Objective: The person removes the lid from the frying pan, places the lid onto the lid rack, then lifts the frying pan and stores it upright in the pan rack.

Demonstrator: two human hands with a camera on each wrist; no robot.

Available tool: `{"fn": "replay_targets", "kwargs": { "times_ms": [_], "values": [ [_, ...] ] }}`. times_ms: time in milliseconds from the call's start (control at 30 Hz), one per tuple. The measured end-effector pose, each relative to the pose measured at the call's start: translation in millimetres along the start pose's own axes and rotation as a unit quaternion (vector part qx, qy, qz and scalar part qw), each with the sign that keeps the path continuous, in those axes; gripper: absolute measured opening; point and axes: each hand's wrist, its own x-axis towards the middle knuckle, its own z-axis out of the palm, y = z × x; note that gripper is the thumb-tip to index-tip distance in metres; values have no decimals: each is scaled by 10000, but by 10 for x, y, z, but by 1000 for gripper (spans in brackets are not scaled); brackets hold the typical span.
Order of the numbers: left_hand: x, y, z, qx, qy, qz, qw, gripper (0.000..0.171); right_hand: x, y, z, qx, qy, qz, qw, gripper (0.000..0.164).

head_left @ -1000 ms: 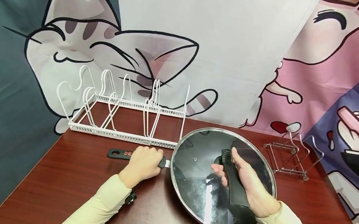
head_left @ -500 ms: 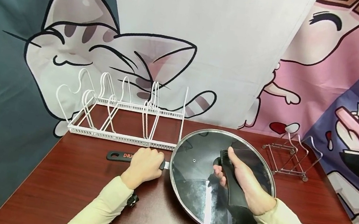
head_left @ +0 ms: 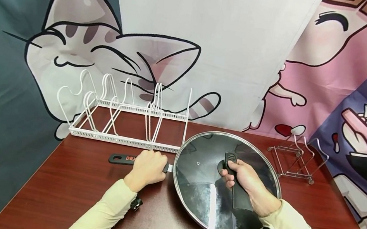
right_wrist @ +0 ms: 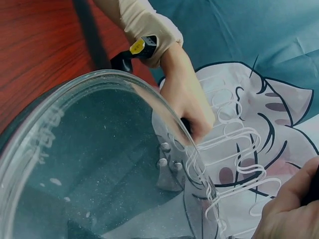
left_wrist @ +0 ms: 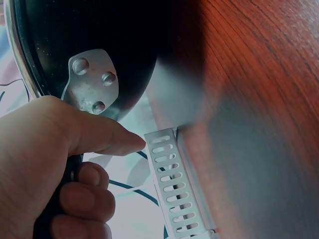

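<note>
A large round pan (left_wrist: 134, 30) sits on the table, its long black handle (head_left: 121, 159) pointing left. My left hand (head_left: 148, 167) grips that handle near the pan; the left wrist view shows its fingers curled round it and a riveted metal bracket (left_wrist: 92, 82) beyond. Over the pan lies a glass lid (head_left: 200, 195) with a metal rim and a black upright handle (head_left: 240, 197). My right hand (head_left: 248, 182) grips the lid's handle, thumb on its upper end. In the right wrist view the lid's glass (right_wrist: 109, 149) spans the foreground, with the right hand's fingers at the lower right.
Behind the left hand stands a white wire rack (head_left: 123, 141) with several loops, close to the pan's left rim. A smaller metal wire rack (head_left: 296, 173) is at the right, near the lid's edge. A printed cloth (head_left: 170, 11) hangs behind the table (head_left: 63, 191).
My right thumb has come down from standing raised to lie on the lid's handle, and the hand has closed more tightly round it. My left hand keeps its grip on the pan handle.
</note>
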Motion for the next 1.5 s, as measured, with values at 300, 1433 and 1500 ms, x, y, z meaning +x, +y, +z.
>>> {"fn": "replay_targets", "kwargs": {
  "times_ms": [300, 1433, 1500],
  "values": [
    [-3, -7, -4, -46, -16, -22, 10000, 19, 18, 4, -12, -82, -22, -22, 10000, 9],
    [1, -8, 9, -21, 179, 147, 9997, 15, -44, -21, 38, 883, -670, -87, 9938, 11],
    [4, -9, 9, -19, 205, 155, 9997, 16, -53, -29, 42, 949, -751, -105, 9926, 13]
  ]
}}
